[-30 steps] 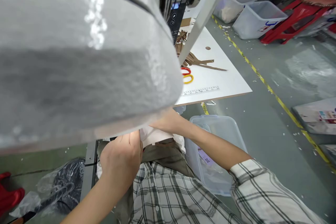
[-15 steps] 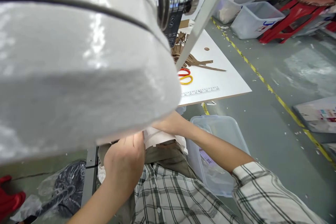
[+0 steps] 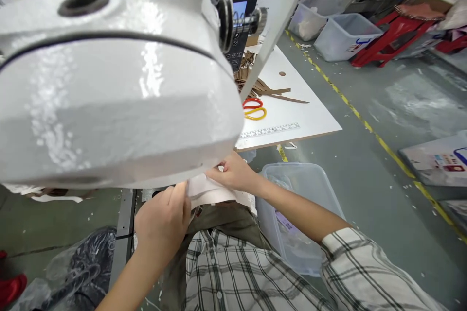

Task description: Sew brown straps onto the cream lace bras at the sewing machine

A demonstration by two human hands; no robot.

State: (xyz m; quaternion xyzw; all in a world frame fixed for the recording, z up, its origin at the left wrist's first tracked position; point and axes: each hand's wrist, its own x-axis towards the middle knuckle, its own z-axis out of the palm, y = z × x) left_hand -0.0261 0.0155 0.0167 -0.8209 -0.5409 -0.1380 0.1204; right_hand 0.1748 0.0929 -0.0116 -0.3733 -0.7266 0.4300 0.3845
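Note:
A big white sewing machine fills the upper left and hides the work surface below it. Just under its lower edge my left hand pinches the near edge of a piece of white fabric. My right hand grips the same fabric on its far side, fingers curled, partly tucked beneath the machine. The fabric lies over my lap, above olive trousers and a plaid shirt.
A white table to the right carries brown strips, red and yellow loops and a printed ruler. A clear plastic bin stands on the floor by my right arm. More bins, red stools and a yellow floor line lie farther right.
The view has tilted up, so more of the machine's top and control panel shows. My right hand has come out from under the machine; both hands still hold the white fabric.

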